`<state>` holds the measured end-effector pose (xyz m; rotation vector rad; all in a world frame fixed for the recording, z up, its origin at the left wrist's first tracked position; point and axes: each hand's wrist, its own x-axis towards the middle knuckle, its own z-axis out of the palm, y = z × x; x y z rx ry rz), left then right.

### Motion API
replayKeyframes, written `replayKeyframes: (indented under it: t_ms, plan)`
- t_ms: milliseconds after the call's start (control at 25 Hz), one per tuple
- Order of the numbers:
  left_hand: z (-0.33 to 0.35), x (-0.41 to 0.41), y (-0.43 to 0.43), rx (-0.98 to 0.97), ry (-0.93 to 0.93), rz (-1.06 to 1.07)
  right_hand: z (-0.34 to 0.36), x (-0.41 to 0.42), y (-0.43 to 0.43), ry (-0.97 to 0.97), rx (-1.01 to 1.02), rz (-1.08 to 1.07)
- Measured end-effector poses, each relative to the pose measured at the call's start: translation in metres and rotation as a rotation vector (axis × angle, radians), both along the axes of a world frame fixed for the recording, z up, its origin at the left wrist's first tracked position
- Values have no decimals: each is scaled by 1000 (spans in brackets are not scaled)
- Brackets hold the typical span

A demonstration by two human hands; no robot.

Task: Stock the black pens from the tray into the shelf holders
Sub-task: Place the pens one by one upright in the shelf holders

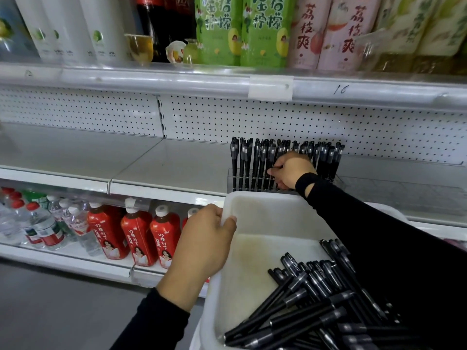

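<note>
Shelf (pixel 164 160) ahead of both hands. White tray (pixel 265 205): left hand (pixel 209 238) clamped on its rim, loose black pens (pixel 316 311) heaped under the right forearm. Clear holder (pixel 252 183): right hand (pixel 290 170) pinches held pen (pixel 271 157) among upright row (pixel 255 157). Risk: one-handed tray tips, spilling pens; crowded slots, neighbours get knocked.

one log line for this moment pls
step: stocking pens | left hand: grips tray rim | right hand: pinches pen at holder | tray pens: many left
</note>
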<state>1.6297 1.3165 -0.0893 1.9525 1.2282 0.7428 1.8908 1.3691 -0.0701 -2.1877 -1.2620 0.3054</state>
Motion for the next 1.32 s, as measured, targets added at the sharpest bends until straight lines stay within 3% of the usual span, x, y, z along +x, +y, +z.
replayKeyframes:
  t_ms: [200, 360, 440, 520, 560, 680, 760, 840, 1080, 1320]
  plan:
    - [1, 1, -1, 7, 3, 2, 1, -5, 8, 27, 50, -18]
    - [1, -1, -1, 27, 13, 8, 1, -4, 6, -222, -70, -6]
    - [1, -2, 0, 27, 5, 6, 12, -11, -8, -383, -21, 22]
    - [0, -1, 0, 29, 9, 5, 33, -25, -33, -408, 1, 175]
    - [0, -1, 1, 34, 11, 6, 45, -34, -49, -339, -96, 316]
    - [1, 0, 0, 42, 13, 6, 52, -61, -88, -113, -702, 579]
    - [1, 0, -2, 47, 8, 5, 35, -70, -101, -288, -941, 556]
    - [2, 0, -5, 55, 13, 6, 21, -72, -102, -424, -1022, 519]
    - [4, -2, -5, 66, 32, 21, 10, -71, -105, -426, -1030, 506]
    - [9, 0, -8, 95, 84, 28, -4, -66, -116, -352, -827, 503]
